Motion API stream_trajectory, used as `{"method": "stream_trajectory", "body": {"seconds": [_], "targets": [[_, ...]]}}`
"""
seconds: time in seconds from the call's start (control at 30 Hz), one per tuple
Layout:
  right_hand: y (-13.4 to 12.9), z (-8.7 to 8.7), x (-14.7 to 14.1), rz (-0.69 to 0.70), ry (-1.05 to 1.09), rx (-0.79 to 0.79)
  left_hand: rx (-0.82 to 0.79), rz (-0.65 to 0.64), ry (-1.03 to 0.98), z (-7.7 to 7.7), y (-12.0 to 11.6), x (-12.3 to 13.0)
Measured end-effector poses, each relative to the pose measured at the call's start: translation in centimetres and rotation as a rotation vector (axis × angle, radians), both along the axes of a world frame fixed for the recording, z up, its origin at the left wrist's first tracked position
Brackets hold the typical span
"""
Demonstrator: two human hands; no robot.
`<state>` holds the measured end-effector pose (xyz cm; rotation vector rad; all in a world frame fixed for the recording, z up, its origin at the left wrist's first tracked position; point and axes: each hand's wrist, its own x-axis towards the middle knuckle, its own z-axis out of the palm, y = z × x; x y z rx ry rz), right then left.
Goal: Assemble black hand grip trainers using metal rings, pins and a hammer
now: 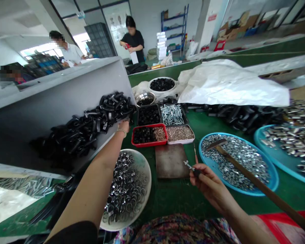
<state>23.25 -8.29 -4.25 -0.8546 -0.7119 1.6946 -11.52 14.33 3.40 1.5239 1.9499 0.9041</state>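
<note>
My left hand (124,128) reaches over the edge of a grey bin (66,91), its fingertips at a heap of black spring clamps (91,125); whether they grip one is hidden. Below that arm lies a white plate (147,189) heaped with metal rings and black bands. My right hand (210,185) pinches a small black-handled metal tool (193,168) above a green worktable (167,200). Next to this hand, a wooden-handled hammer (251,173) rests across a blue plate (274,179) of silver nuts.
Small trays of black parts, bolts and brass pieces (162,123) stand ahead, beside a dark metal plate (171,161). Another blue tray (277,152) holds metal parts at right. A white sheet (231,84) lies behind. Co-workers (134,40) stand beyond the bin.
</note>
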Motion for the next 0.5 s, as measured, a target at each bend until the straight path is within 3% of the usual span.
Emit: {"method": "stream_trajectory", "body": {"seconds": [0.13, 0.27, 0.33, 0.4, 0.47, 0.5], "targets": [[-0.3, 0.6, 0.4, -0.029, 0.005, 0.026, 0.010, 0.029, -0.096, -0.3, -0.1, 0.1], [-0.3, 1.0, 1.3, -0.020, -0.220, 0.162, 0.035, 0.025, -0.307, 0.8, -1.1, 0.5], [0.0, 1.5, 1.3, 0.025, -0.422, 0.288, 0.009, -0.028, -0.408, 1.1, -3.7, 2.0], [0.3, 2.1, 0.8, 0.101, -0.631, 0.459, -0.101, -0.156, -0.502, 1.2, -7.8, 4.7], [0.6, 2.8, 0.2, 0.224, -0.786, 0.639, -0.404, -0.472, -0.677, 1.2, -12.3, 7.8], [0.7, 3.0, -0.1, 0.294, -0.836, 0.715, -0.488, -0.561, -0.727, 1.2, -14.3, 9.1]]}}
